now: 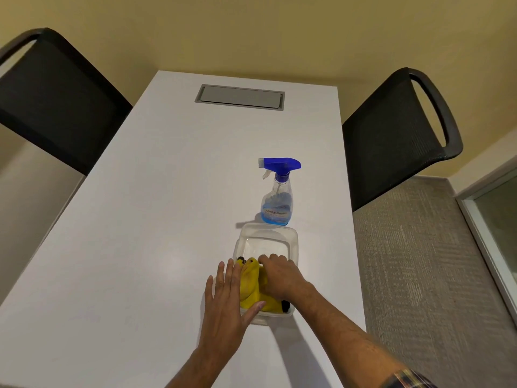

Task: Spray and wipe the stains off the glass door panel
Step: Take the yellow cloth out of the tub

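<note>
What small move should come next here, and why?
Probably lift the cloth out of the tub with the right hand: its fingers curl on the cloth, which lies in the tub, while the left hand, fingers straight, rests against the tub's side. The bottle stands untouched behind.

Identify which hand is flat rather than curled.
The left hand: its fingers lie straight against the yellow cloth in the clear plastic tub; the right hand curls over that cloth.

I log this as an office meeting room: white counter (167,191) with a flush grey cable hatch (240,97), left mesh chair (56,102) and right mesh chair (391,141) in black, grey carpet (414,261), framed glass panel (499,219) at right edge.
</note>
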A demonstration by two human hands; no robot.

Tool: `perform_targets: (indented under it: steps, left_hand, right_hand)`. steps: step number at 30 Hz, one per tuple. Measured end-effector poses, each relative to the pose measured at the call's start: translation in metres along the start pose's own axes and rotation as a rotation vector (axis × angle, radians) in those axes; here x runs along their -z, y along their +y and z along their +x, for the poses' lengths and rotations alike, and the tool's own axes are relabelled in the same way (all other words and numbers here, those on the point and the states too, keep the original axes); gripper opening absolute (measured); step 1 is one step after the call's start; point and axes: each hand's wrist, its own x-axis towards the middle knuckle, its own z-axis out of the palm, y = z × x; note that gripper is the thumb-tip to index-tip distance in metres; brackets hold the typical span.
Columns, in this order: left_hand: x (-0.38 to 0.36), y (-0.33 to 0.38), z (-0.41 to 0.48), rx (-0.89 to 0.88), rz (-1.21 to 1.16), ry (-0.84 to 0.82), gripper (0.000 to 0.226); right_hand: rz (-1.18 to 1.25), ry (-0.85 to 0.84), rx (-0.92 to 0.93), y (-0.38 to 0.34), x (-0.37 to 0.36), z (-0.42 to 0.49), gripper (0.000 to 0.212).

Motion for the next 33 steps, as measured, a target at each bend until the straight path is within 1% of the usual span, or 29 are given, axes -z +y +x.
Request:
perform_targets:
  steps: [3, 9, 19, 25, 29, 33]
  left_hand:
    - [0.002, 0.001, -0.001, 0.012, 0.073, -0.013, 0.096]
    - [0.004, 0.003, 0.0, 0.018, 0.16, -0.052, 0.099]
    - [0.01, 0.007, 0.001, 0.013, 0.213, -0.067, 0.102]
    - [0.012, 0.009, 0.003, 0.019, 0.213, -0.071, 0.103]
    - [0.012, 0.008, 0.002, 0.01, 0.22, -0.079, 0.102]
    - [0.01, 0.008, 0.005, 0.007, 0.241, -0.091, 0.103]
  right_hand:
    - [-0.067, -0.012, -0.018, -0.001, -0.005, 0.003, 0.056]
    - [-0.092, -0.015, -0.059, -0.002, -0.008, 0.009, 0.061]
    - [-0.141, -0.062, -0.077, -0.001, -0.008, 0.019, 0.041]
    - [-0.095, -0.069, -0.091, -0.003, -0.006, 0.018, 0.041]
    - [-0.045, -0.068, -0.072, -0.006, -0.005, 0.013, 0.035]
    - [0.03, -0.017, -0.054, -0.008, -0.004, 0.003, 0.038]
